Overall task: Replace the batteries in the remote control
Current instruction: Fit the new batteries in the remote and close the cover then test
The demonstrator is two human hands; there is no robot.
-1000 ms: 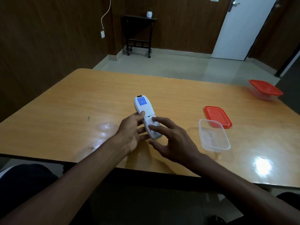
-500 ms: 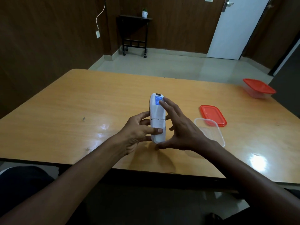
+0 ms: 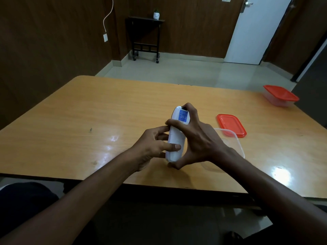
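Near the front edge of the wooden table [image 3: 74, 110], whose left half lies bare, both the left hand [image 3: 152, 147] and right hand [image 3: 198, 138] clasp the white remote control [image 3: 177, 137], blue-labelled back up, beside a clear container [image 3: 237, 142].

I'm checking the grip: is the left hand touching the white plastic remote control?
Touching. The head view shows the left hand with its thumb lying across the white plastic remote control.

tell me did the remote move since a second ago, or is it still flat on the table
Yes. The remote has been lifted off the table and held in both hands, left hand and right hand, now nearer the loose red lid.
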